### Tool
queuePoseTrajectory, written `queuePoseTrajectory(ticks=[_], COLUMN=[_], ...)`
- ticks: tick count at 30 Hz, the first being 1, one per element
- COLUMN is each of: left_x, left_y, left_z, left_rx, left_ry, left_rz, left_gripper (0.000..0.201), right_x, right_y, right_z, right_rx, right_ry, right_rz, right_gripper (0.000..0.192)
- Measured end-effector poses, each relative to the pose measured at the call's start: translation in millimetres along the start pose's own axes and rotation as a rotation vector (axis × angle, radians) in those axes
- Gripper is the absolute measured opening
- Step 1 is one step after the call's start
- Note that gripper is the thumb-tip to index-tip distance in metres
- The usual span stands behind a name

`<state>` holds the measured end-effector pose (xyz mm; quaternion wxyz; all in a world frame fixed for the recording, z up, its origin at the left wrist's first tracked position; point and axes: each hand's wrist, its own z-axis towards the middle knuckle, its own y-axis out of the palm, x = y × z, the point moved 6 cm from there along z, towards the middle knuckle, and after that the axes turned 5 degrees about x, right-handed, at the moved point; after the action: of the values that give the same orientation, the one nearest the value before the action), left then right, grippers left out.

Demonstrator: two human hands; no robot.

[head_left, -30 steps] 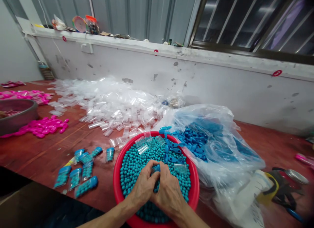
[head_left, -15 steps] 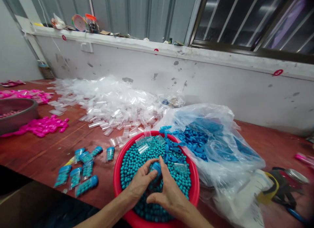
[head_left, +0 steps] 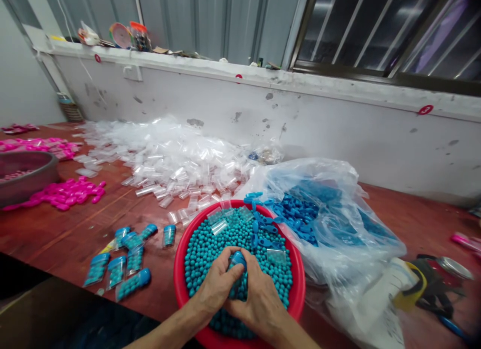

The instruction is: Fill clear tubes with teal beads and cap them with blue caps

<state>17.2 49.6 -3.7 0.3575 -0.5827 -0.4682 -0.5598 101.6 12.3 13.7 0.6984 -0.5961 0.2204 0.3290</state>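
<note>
Head view: reddish-brown desk [head_left: 67, 238] against a scuffed white wall [head_left: 338, 133], barred window [head_left: 376, 33] above, red stickers on the ledge, one reading "3" [head_left: 425, 110]. Left hand [head_left: 216, 284] and right hand [head_left: 259, 301], grip closed together on a blue-capped tube [head_left: 237, 261], over the red basin [head_left: 180, 284] of teal beads [head_left: 203, 251].

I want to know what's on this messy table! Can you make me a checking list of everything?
Surface: red-brown table, worn.
Job's things: red bowl full of teal beads; small tube with blue cap.
Clutter: filled tubes, empty clear tubes, pink pieces, bag of blue caps.
Hands: left hand and right hand both grip the tube.
Cables: nothing seen.
Surroundings: stained white wall, barred window.
</note>
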Motion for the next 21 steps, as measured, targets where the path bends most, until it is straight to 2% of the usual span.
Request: queuePoseTrajectory(ticks=[3,7,13,15,17,19,21], left_x=[1,5,18,17,13,9,7], left_y=[2.1,4.4,3.9,5.9,7.9,5.8,2.1], left_z=[-2,-4,-2,-1,0,0,0], left_rx=[0.007,0.026,0.043,-0.025,-0.099,-0.097,-0.053], left_ry=[-0.011,-0.018,0.121,0.085,0.007,-0.045,-0.041], left_rz=[0.009,0.030,0.170,0.148,0.100,0.094,0.113], left_gripper=[0.026,0.016,0.011,0.014,0.021,0.025,0.020], right_x=[-3,-3,0,-2,-4,-5,-4], right_y=[-2,1,4,2,1,1,3], right_z=[-1,-1,-6,-7,-6,-4,-4], right_rx=[0.069,0.142,0.309,0.314,0.264,0.209,0.184], right_ry=[-0.045,-0.100,-0.096,-0.081,-0.070,-0.057,-0.059], right_rz=[-0.024,-0.079,-0.165,-0.134,-0.077,-0.068,-0.096], right_gripper=[0.070,0.070,0.075,0.071,0.069,0.070,0.072])
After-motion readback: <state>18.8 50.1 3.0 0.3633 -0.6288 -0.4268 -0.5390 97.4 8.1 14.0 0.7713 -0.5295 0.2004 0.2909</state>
